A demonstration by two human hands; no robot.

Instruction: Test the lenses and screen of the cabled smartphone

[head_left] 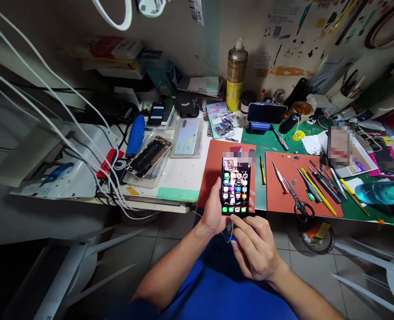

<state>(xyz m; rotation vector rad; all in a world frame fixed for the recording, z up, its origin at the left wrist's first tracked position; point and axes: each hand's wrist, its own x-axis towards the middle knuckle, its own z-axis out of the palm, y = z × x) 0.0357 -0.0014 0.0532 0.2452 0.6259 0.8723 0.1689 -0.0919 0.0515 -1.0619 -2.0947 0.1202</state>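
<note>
My left hand (213, 209) holds a smartphone (236, 186) upright over the near edge of the workbench, its lit screen showing rows of app icons. My right hand (255, 246) sits just below the phone, fingers curled, with the index fingertip touching the phone's bottom edge near a thin cable (230, 233) that hangs from it. Whether the right hand pinches the cable plug is hidden by the fingers.
A red mat (285, 195) carries scissors (299, 200), tweezers and several screwdrivers (319, 189). An opened phone (148, 155) lies at the left near white cables (66, 133). A spray can (236, 75) and a phone on a stand (266, 113) are at the back. White chairs flank me.
</note>
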